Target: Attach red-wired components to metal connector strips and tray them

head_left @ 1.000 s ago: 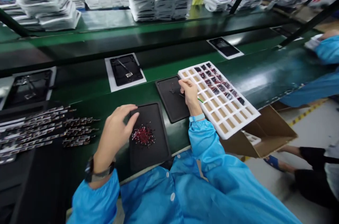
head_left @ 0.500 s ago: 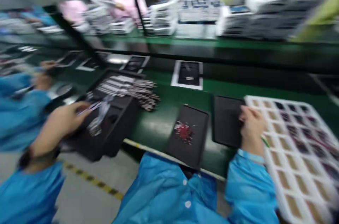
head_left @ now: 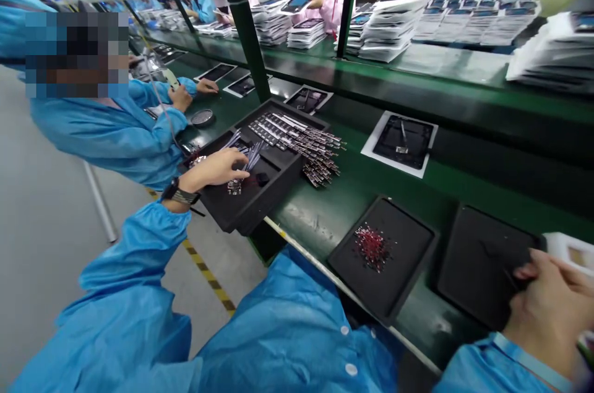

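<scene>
My left hand (head_left: 218, 169) reaches over the black foam tray (head_left: 283, 179) on the left, its thumb and fingers apart beside a bunch of thin grey strips (head_left: 253, 156). Small metallic parts (head_left: 235, 186) lie just below the fingertips. Long strips with component ends (head_left: 297, 136) fan over the tray's right side. My right hand (head_left: 550, 291) is closed at the right edge of a flat black tray (head_left: 482, 257); what its fingers pinch is too dark to make out. Between the hands, another black tray (head_left: 406, 269) bears a pile of tiny red and silver pieces (head_left: 372, 246).
A dark device panel on white paper (head_left: 403, 142) lies behind the trays. A white compartment tray (head_left: 568, 250) is at the right edge. A co-worker in blue (head_left: 106, 133) sits at the left. A green post (head_left: 249, 46) and upper shelf stand behind.
The view has swung left, bringing the co-worker further into sight and most of the white tray out. My left hand's fingers have spread, and it sits lower over the strips.
</scene>
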Action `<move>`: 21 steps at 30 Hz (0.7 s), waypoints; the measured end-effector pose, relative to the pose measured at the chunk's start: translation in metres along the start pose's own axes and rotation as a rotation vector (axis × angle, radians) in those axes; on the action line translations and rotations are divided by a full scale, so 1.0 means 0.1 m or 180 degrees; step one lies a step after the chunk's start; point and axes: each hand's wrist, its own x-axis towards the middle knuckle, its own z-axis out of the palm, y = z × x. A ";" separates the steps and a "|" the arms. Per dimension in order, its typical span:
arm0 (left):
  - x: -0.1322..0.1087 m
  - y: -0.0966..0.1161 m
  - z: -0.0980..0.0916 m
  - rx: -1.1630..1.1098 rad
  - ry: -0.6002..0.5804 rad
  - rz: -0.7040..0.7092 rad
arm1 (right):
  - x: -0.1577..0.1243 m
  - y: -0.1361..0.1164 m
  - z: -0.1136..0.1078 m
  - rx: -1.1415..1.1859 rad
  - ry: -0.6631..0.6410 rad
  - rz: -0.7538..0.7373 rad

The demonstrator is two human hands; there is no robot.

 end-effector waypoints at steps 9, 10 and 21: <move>0.06 0.39 0.28 -0.0097 0.0264 0.0631 | 0.18 0.13 -0.04 -0.0806 -0.0166 -0.1538; 0.06 0.40 0.30 -0.0134 0.0303 0.0595 | 0.16 0.12 -0.04 -0.0862 -0.0163 -0.1518; -0.07 0.19 -0.09 -0.2140 0.0350 -0.0181 | 0.16 0.11 -0.03 -0.0885 -0.0315 -0.1450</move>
